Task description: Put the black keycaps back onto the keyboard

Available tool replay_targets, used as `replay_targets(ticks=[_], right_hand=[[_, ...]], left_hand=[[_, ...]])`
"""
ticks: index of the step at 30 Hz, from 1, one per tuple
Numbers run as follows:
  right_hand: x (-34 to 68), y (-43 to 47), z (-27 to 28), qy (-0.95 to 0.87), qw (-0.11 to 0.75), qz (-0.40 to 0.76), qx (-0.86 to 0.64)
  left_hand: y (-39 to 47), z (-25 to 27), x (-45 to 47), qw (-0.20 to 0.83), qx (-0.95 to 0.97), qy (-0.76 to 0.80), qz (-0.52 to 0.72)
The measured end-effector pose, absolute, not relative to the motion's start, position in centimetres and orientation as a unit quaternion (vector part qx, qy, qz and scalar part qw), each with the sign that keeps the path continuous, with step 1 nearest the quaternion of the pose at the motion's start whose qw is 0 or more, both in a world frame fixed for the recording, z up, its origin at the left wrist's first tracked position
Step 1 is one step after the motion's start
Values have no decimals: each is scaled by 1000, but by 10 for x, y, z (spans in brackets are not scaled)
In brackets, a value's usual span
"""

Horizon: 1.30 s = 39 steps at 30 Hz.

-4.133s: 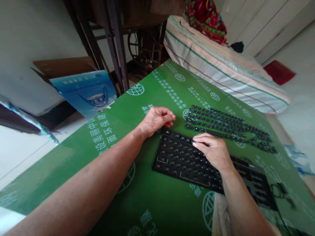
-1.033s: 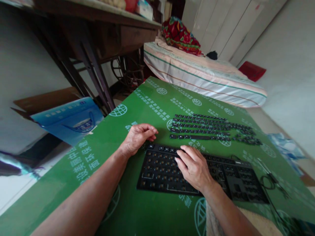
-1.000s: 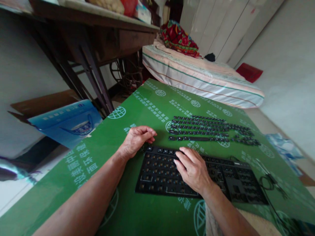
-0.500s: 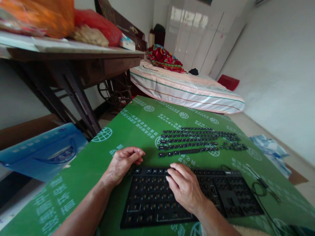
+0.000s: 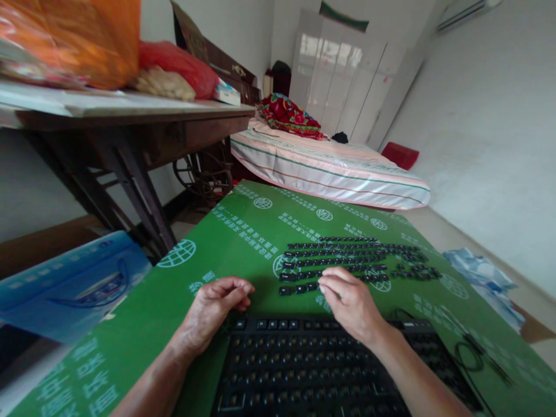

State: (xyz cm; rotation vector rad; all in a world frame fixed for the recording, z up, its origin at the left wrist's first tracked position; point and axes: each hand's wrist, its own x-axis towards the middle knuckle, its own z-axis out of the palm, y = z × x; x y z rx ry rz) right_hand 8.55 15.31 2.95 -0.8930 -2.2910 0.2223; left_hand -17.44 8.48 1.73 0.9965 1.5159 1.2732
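A black keyboard [image 5: 278,360] lies at the table's near side, most of its key positions bare, with several keycaps [image 5: 278,324] seated along its top row. Beyond it, loose black keycaps [image 5: 334,255] are laid out in rows. My right hand [image 5: 347,298] reaches over the keyboard's top edge, its fingertips pinched together at the nearest row of loose keycaps; anything between them is hidden. My left hand [image 5: 221,301] hovers by the keyboard's upper left corner, thumb pressed against curled fingers. What it holds, if anything, cannot be made out.
The green printed table top [image 5: 234,231] carries a cable [image 5: 469,353] and a thin tool [image 5: 478,344] on the right. A wooden sewing-machine table [image 5: 174,124] with bags stands at the left, above a blue bag [image 5: 99,284]. A bed [image 5: 330,162] is behind.
My right hand has moved from the keyboard's top row forward to the nearest row of loose keycaps. My left hand stays much the same. The view has tilted up slightly.
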Motion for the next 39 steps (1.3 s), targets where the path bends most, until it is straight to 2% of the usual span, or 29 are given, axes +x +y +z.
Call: replay_targets(ticks=[3,7,15,25,39], right_hand=[[91,200,44,-889,270,69,-364],[88,257,59,-901,96,9,-424],[73,320,50,-902,-11,-3,-431],[60,344,39,-909,-72,-17,-410],[53,350,37,-905,-78,23,-418]], left_hand=[[84,18,-175,445,402,617,510],[84,20,-175,443,403,619,508],[83,21,-174,449,390,620,512],[83,24,-172,461,379,619,510],[83,20,-174,459,384,617,511]])
